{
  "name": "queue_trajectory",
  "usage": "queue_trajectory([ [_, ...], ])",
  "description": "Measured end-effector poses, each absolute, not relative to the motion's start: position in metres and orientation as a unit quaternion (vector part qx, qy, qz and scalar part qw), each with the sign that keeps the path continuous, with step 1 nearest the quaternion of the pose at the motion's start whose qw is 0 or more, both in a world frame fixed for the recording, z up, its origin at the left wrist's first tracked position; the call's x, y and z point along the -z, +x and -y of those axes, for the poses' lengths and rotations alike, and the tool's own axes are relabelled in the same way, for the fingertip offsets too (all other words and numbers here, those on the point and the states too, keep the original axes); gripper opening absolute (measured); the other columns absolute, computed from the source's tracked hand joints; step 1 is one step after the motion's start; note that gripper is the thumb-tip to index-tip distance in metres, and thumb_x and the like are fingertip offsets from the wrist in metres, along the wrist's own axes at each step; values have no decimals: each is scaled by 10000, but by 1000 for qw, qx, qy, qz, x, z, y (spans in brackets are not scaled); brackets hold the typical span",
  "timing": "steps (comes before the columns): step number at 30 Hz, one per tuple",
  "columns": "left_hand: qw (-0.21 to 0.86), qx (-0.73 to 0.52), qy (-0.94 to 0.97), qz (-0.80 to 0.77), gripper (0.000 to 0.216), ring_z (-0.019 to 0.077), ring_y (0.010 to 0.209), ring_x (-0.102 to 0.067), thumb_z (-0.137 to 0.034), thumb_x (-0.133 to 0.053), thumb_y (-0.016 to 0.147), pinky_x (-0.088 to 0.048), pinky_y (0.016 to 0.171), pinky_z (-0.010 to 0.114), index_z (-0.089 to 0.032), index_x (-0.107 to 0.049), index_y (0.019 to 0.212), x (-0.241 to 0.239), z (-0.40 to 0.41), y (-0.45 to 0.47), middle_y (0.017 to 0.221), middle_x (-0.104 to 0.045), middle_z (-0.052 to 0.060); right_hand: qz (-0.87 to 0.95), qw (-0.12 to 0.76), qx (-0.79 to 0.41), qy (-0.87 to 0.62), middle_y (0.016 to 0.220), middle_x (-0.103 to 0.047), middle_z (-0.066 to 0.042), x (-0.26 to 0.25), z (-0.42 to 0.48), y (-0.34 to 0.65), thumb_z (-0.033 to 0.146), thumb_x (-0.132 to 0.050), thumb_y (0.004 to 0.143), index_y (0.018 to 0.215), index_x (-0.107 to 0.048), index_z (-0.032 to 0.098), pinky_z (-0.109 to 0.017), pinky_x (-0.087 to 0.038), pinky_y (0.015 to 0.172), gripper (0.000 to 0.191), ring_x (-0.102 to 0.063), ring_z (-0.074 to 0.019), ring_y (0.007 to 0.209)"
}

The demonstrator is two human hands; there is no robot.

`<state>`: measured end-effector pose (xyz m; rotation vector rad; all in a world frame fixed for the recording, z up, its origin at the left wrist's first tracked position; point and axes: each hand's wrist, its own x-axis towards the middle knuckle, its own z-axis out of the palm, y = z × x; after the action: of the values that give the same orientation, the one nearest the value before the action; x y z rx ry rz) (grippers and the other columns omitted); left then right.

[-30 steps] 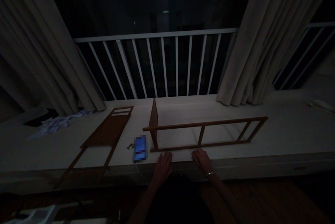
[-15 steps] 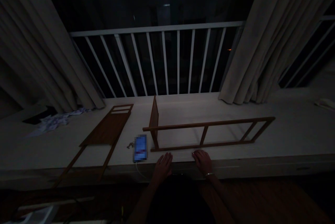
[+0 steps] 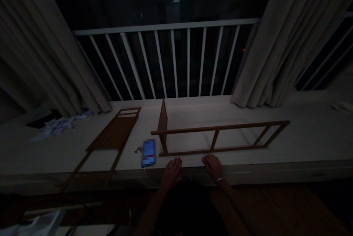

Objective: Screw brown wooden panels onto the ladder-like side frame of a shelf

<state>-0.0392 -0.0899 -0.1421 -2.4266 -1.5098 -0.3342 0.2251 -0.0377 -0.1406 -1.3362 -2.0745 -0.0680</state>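
Observation:
My left hand [image 3: 171, 169] and my right hand [image 3: 213, 166] both lie flat, fingers spread, on the front edge of a long white ledge [image 3: 303, 144]. Neither holds anything. Just beyond them stands a wooden frame [image 3: 215, 136]: a long ladder-like rail on edge, joined at its left end to an upright side panel [image 3: 162, 122]. A second wooden side panel [image 3: 111, 136] lies flat to the left, its legs reaching past the ledge edge. A lit phone [image 3: 148, 152] with a cable lies left of my left hand, with a small metal piece [image 3: 136, 150] beside it.
A white railing [image 3: 171, 63] stands behind the ledge against a dark outdoors. Beige curtains hang at left [image 3: 41, 52] and right [image 3: 281, 44]. Crumpled papers [image 3: 62, 123] and a dark flat object [image 3: 44, 119] lie at the far left. Wooden floor shows below.
The view has tilted slightly downward. My hands stay flat on the ledge edge; the frame and panel have not moved.

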Motion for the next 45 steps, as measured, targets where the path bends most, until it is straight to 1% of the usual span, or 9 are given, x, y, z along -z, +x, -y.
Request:
queue_trajectory([
  [19, 104, 123, -833, 530, 660, 219, 1297, -164, -351, -446, 758, -158, 1048, 408, -152, -199, 1337, 135, 99, -35, 1403, -217, 90, 785, 335, 23, -521, 782, -576, -49, 143, 43, 222, 308, -363, 874, 805, -578, 216, -309, -299, 712, 244, -482, -187, 804],
  [24, 57, 144, -840, 521, 673, 226, 1294, -173, -355, -473, 741, -167, 1043, 436, -157, -211, 1328, 129, 102, -37, 1399, -229, 96, 789, 330, 21, -518, 781, -578, -47, 142, 46, 223, 301, -369, 872, 808, -585, 219, -307, -302, 708, 239, -486, -187, 801],
  [29, -42, 249, -811, 528, 447, 191, 1226, -320, -261, -403, 792, -284, 1000, 415, -205, -353, 1233, 125, 102, -43, 1307, -385, 75, 795, 325, 17, -513, 806, -591, -55, 137, 50, 222, 313, -371, 869, 828, -593, 224, -315, -314, 714, 243, -494, -191, 805],
  [32, -89, 353, -709, 604, 366, 175, 1050, -484, -218, -359, 799, -418, 868, 366, -196, -388, 1162, 125, 97, -50, 1148, -490, 90, 797, 329, 6, -507, 821, -598, -61, 135, 51, 223, 322, -370, 867, 833, -607, 230, -319, -331, 717, 257, -505, -194, 810],
  [34, -93, 400, -632, 657, 338, 152, 891, -542, -209, -343, 796, -462, 770, 325, -183, -387, 1130, 125, 91, -57, 1040, -512, 81, 797, 336, -12, -502, 828, -599, -64, 135, 51, 223, 330, -376, 861, 830, -616, 232, -324, -349, 719, 261, -513, -199, 815],
  [37, -61, 421, -574, 699, 332, 133, 793, -547, -205, -364, 787, -465, 744, 305, -151, -373, 1115, 125, 80, -69, 1041, -484, 91, 776, 375, -48, -505, 834, -593, -75, 140, 50, 223, 341, -382, 853, 814, -627, 218, -339, -385, 722, 277, -525, -207, 811],
  [41, -41, 401, -562, 722, 349, 181, 919, -523, -215, -417, 768, -457, 763, 314, -117, -380, 1100, 124, 67, -82, 1069, -471, 127, 711, 460, -83, -525, 932, -563, -102, 146, 45, 221, 356, -384, 841, 819, -630, 188, -352, -424, 743, 298, -531, -208, 840],
  [43, -38, 386, -566, 728, 329, 200, 982, -501, -219, -428, 766, -437, 806, 336, -129, -405, 1082, 123, 62, -85, 1045, -496, 114, 684, 486, -78, -538, 979, -545, -104, 147, 40, 220, 375, -414, 820, 804, -633, 186, -373, -419, 776, 290, -512, -221, 897],
  [45, -39, 366, -573, 733, 303, 199, 980, -507, -218, -426, 773, -419, 831, 347, -138, -430, 1065, 122, 59, -86, 1018, -521, 98, 662, 503, -63, -553, 1006, -530, -112, 144, 34, 221, 390, -435, 804, 784, -638, 181, -407, -396, 814, 292, -483, -241, 947],
])
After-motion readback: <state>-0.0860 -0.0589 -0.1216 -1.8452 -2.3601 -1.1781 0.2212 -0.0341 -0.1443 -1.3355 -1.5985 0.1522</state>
